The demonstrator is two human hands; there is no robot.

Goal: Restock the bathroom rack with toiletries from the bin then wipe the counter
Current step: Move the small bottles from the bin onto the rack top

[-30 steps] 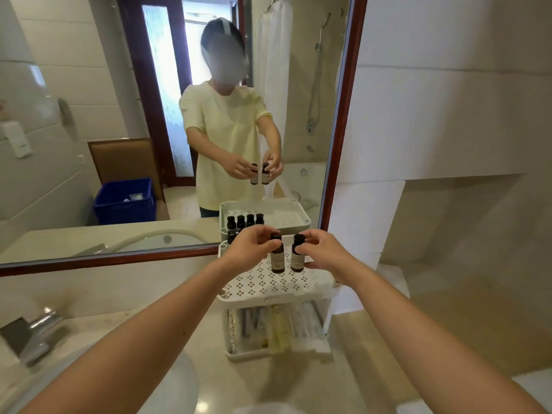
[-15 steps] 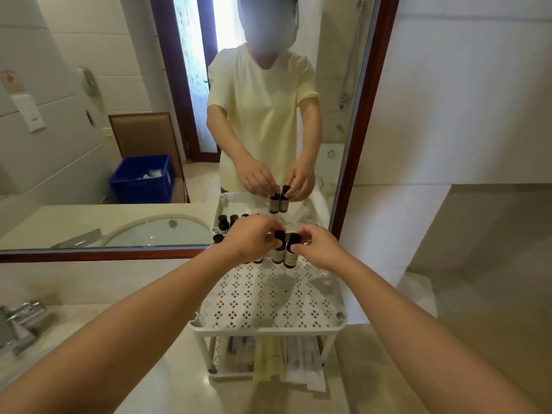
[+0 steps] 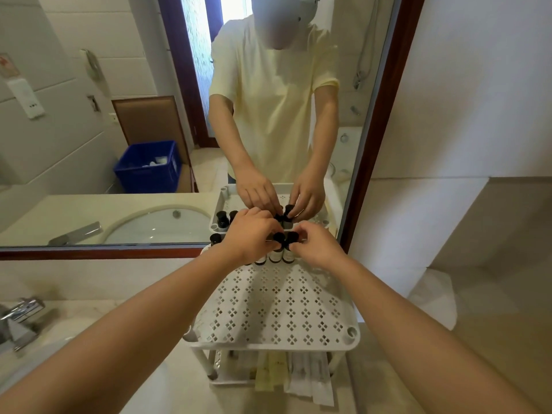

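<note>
A white two-tier plastic rack (image 3: 277, 312) with a perforated top shelf stands on the beige counter (image 3: 167, 380) against the mirror. Several small dark bottles with black caps stand in a row at the shelf's back edge. My left hand (image 3: 251, 237) pinches the cap of one small bottle (image 3: 276, 253). My right hand (image 3: 318, 246) pinches the cap of the bottle beside it (image 3: 289, 253). Both bottles sit low at the back of the shelf, next to the row. Flat sachets and packets (image 3: 295, 380) lie on the lower tier.
A chrome tap (image 3: 18, 321) and the sink edge are at the left. The mirror (image 3: 119, 115) reflects a blue bin (image 3: 149, 165) holding white items on the floor behind me. A tiled wall and recess lie to the right.
Both hands have carried the two bottles down and back, from above the shelf to its rear edge beside the row. The camera has moved closer and tilted down.
</note>
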